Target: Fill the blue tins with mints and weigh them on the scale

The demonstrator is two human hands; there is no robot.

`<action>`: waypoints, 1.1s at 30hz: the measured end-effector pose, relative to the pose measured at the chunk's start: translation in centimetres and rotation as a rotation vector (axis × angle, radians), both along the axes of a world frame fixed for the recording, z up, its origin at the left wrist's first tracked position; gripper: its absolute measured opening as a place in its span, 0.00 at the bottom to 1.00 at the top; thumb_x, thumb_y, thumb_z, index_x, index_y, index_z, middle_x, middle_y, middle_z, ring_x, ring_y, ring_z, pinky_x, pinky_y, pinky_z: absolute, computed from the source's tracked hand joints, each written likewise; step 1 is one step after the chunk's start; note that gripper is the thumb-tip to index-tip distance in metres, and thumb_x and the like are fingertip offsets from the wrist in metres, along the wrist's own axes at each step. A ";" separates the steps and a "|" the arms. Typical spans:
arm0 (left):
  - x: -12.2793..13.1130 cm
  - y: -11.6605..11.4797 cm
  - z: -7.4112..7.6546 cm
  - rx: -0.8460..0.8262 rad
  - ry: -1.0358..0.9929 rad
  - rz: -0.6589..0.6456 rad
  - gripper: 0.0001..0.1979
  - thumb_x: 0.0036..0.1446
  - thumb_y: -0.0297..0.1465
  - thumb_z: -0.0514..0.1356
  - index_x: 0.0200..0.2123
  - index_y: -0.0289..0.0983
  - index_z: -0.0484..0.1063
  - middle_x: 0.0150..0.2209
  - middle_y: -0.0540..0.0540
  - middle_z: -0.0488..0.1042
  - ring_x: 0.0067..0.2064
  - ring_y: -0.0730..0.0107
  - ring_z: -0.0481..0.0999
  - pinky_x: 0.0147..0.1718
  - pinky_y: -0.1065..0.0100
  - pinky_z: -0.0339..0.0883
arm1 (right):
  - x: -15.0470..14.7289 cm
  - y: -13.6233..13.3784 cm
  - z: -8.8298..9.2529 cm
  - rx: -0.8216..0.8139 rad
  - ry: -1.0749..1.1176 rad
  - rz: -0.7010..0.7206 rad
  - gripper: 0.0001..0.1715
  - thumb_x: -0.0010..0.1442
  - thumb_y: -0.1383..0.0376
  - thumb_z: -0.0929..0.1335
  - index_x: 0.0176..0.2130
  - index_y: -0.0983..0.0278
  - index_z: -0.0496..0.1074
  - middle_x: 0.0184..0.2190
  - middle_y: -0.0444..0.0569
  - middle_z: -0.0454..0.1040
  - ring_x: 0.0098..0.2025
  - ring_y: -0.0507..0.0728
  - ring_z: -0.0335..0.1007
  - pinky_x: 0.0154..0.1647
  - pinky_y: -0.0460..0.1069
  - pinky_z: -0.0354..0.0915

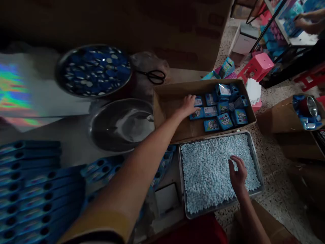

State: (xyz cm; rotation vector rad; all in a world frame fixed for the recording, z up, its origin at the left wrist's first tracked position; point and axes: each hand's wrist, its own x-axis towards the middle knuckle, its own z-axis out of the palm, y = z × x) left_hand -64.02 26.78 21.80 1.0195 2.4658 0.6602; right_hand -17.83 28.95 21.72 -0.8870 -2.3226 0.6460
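My left hand [188, 106] reaches into a shallow cardboard box [162, 127], its fingers at the nearest of several small blue printed boxes [210, 112]; whether it grips one is hard to tell. Below that box lies a metal tray [183, 189] full of small pale-blue pellets [208, 173]. Over the right part of the pellets is my right hand [238, 171], fingers curved and apart, with nothing seen in it.
Round tubs, one with blue and silver pieces [96, 71], one mostly bare [109, 127], stand left of the box, near black scissors [154, 77]. Blue cartons [40, 189] fill the lower left. Pink stools [260, 64] and a person's hands [302, 22] are at upper right.
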 end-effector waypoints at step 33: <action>16.1 -21.3 8.4 1.201 -1.569 0.971 0.26 0.63 0.55 0.67 0.48 0.38 0.76 0.44 0.41 0.84 0.50 0.49 0.86 0.53 0.42 0.84 | -28.9 4.9 5.2 -0.279 -0.131 0.631 0.28 0.53 0.58 0.79 0.52 0.65 0.81 0.45 0.49 0.80 0.46 0.60 0.75 0.49 0.53 0.70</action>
